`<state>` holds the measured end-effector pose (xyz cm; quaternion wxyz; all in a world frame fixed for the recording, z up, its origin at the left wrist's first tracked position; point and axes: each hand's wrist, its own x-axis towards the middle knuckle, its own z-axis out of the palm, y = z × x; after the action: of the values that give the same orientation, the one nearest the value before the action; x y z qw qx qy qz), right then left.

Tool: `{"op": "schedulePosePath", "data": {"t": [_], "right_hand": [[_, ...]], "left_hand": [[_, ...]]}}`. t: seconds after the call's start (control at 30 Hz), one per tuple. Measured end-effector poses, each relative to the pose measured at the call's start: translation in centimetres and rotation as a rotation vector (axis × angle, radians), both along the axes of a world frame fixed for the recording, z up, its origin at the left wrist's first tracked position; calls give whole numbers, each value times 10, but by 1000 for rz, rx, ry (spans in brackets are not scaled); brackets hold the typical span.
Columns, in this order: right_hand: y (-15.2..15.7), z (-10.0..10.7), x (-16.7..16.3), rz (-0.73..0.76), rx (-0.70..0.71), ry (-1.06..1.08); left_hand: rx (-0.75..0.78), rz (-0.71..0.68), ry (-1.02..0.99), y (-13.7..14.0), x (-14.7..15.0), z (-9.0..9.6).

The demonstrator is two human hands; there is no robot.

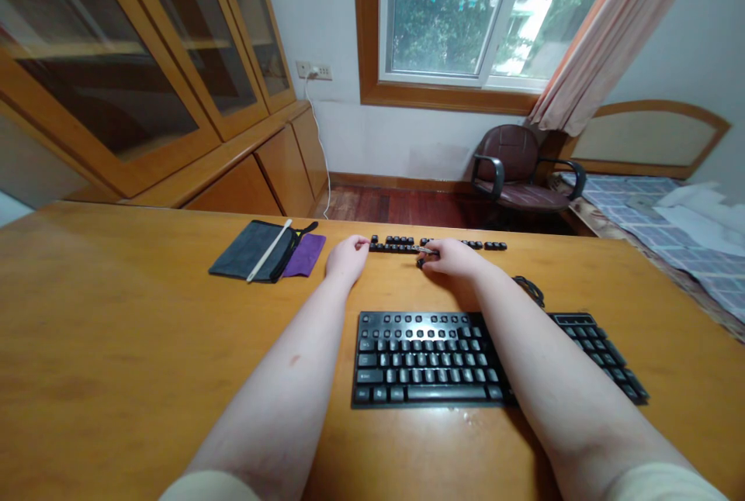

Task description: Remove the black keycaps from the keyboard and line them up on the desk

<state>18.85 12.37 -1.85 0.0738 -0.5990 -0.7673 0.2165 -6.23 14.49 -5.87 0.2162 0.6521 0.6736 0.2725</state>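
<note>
Before you, a wooden desk [116,315] carries a dark grey pouch [251,251] near its far edge, a white stick [268,250] lying across it and a purple cloth [305,254] tucked against its right side. Toward the desk's right edge you see a coiled black cable [528,288]. Along the left wall stand glass-fronted wooden cabinets [145,67]. A white wall socket [314,70] feeds a cord running down to the floor. Under the window [459,8], with its peach curtain [605,36], sits a brown armchair [515,167]. At far right, a bed [657,214] bears a checked cover.
</note>
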Motion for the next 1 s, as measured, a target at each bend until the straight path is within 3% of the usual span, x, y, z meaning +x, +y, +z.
{"op": "schedulePosePath", "data": {"t": [0.43, 1.0], "right_hand": [[1, -3, 5, -34, -3, 49], [11, -13, 3, -105, 155, -66]], "left_hand": [[-10, 5, -1, 0, 0, 1], [-12, 4, 2, 0, 0, 1]]}}
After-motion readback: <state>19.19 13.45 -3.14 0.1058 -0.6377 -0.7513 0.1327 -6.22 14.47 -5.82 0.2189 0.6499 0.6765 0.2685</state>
